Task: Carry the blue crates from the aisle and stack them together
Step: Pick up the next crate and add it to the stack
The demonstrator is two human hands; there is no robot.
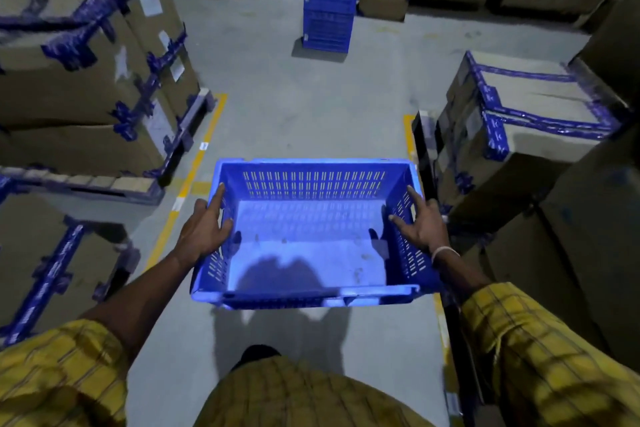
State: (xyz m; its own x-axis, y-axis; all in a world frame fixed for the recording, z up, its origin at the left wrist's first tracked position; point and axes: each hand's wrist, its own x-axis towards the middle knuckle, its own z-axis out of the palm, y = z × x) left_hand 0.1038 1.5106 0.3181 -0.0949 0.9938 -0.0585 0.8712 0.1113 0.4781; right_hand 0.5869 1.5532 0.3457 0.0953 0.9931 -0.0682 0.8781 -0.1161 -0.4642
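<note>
I carry an empty blue perforated crate at waist height above the grey aisle floor; its shadow falls on the floor below. My left hand grips the crate's left wall, thumb inside and index finger lying along the rim. My right hand grips the right wall the same way. A tall stack of blue crates stands on the floor at the far end of the aisle, straight ahead.
Cardboard boxes bound with blue tape sit on pallets to the left and right of the aisle. Yellow floor lines mark its edges. A small carton lies beside the crate stack. More boxes line the back.
</note>
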